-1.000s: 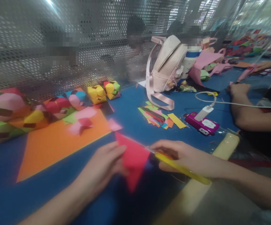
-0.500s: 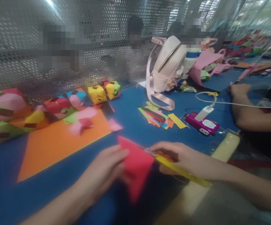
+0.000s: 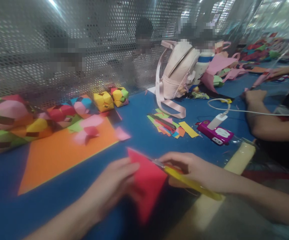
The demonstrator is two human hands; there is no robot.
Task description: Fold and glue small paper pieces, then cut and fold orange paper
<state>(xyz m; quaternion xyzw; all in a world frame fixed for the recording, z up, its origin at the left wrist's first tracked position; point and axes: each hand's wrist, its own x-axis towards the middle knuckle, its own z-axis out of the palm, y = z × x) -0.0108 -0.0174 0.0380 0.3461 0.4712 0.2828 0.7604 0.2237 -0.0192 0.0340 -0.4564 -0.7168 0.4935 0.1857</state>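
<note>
My left hand pinches a folded piece of red paper, thumb on the face turned toward me. The paper hangs in the air in front of the table edge, its lower corner pointing down and blurred. In my right hand is a pair of scissors with yellow and orange handles. Their metal blades lie along the paper's upper right edge; how far they are open is hard to make out. Beyond the hands, paper scraps in several colours lie heaped on the blue table.
An orange sheet and folded paper balls lie to the left. Farther back stands a pale pink backpack beside a bottle. A purple power strip with a white cable lies right, near another person's arm.
The red paper has shifted slightly right and down, and the scissors blades sit a little farther along its edge toward my left hand. Both hands keep their grip.
</note>
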